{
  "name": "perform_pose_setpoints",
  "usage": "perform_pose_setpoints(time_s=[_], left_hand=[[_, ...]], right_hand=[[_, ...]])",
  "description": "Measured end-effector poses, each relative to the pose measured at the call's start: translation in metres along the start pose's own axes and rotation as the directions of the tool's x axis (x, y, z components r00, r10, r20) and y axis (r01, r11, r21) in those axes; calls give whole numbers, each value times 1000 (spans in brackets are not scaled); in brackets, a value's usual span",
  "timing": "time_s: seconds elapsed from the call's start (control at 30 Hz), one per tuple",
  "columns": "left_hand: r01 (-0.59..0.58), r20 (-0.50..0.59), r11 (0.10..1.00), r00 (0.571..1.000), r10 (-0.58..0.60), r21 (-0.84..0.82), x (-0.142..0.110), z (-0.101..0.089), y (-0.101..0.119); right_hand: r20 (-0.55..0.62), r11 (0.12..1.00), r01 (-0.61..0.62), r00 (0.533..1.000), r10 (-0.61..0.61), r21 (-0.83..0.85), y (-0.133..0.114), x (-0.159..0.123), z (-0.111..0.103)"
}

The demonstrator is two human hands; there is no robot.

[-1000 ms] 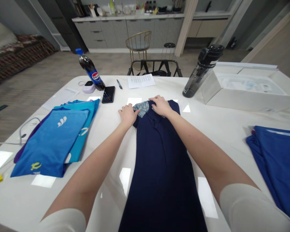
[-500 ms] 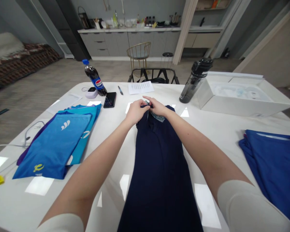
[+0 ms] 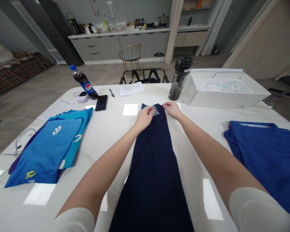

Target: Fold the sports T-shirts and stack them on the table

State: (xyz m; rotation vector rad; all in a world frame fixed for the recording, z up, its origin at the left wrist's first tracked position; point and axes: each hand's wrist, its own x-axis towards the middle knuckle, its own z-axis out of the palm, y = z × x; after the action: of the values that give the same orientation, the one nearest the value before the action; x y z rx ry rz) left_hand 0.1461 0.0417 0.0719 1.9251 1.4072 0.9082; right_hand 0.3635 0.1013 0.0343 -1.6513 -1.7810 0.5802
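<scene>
A long navy garment (image 3: 157,161) lies stretched down the middle of the white table, its far end showing a grey-green patterned inner piece (image 3: 156,111). My left hand (image 3: 144,118) is over the upper left of that end, thumb and fingers pinched together at the patterned piece. At the far right corner, my right hand (image 3: 172,110) has its fingertips closed on the garment's edge. The fabric between the hands lies fairly flat, with a few slanting creases below the patterned piece. The near end runs out of view at the bottom.
Blue folded garments (image 3: 48,138) lie stacked on the left, and another blue garment (image 3: 265,151) on the right. Along the far side are a cola bottle (image 3: 84,83), a phone (image 3: 101,103), a pen (image 3: 111,92), a paper (image 3: 131,89), a dark tumbler (image 3: 178,80) and a white box (image 3: 222,98).
My hands were together at the garment's far end; now they are apart, the right one at the right corner. The far end has been spread flatter, and the view has shifted slightly right.
</scene>
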Motion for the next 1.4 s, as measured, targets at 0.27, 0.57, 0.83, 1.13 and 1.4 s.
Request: perform_pose_setpoints(time_s=[0.27, 0.57, 0.83, 1.13, 1.4], left_hand=[[-168, 171, 705, 983, 67, 689, -84, -14, -4], [65, 15, 767, 995, -96, 639, -77, -2, 35], [-149, 207, 834, 977, 43, 532, -103, 13, 22], [-165, 301, 854, 954, 11, 493, -210, -25, 19], [-193, 385, 811, 922, -43, 552, -279, -40, 43]], right_hand=[[105, 963, -65, 990, 95, -262, -29, -65, 14], [-147, 996, 44, 988, -55, -77, -53, -40, 14], [-126, 977, -80, 990, 55, -196, -35, -51, 21], [272, 901, 423, 881, -386, -92, -71, -166, 17], [414, 864, 496, 806, -424, -82, -85, -257, -3]])
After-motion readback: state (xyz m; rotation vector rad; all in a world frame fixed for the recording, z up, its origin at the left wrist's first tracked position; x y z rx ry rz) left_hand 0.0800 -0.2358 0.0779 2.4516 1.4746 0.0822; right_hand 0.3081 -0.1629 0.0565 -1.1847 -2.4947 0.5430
